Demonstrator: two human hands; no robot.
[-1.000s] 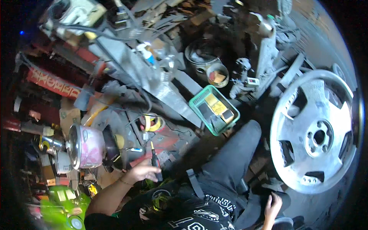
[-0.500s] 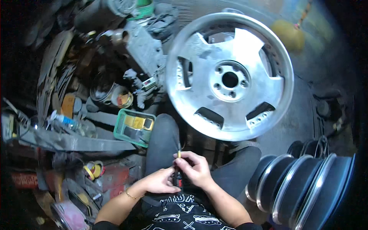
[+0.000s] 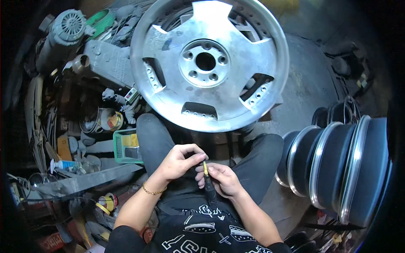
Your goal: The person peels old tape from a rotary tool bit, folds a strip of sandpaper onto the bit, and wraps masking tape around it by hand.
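Both grips are holding narrow on the near side of the silver wheel [image 3: 240, 71], which is now appearing farther left than half a second ago. The left hand [image 3: 182, 162] is pinching the tip end — where the right hand [image 3: 224, 180] was — and the right is gripping the yellow neck of the slim black tool [image 3: 210, 195].

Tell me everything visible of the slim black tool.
The slim black tool has a ribbed-looking body and a yellowish front section; its material is unclear. It points up the picture, leaning slightly left, near the black shirt. The right hand grips it around the yellowish section; the left hand has fingertips at its front end, partly hiding the tip.
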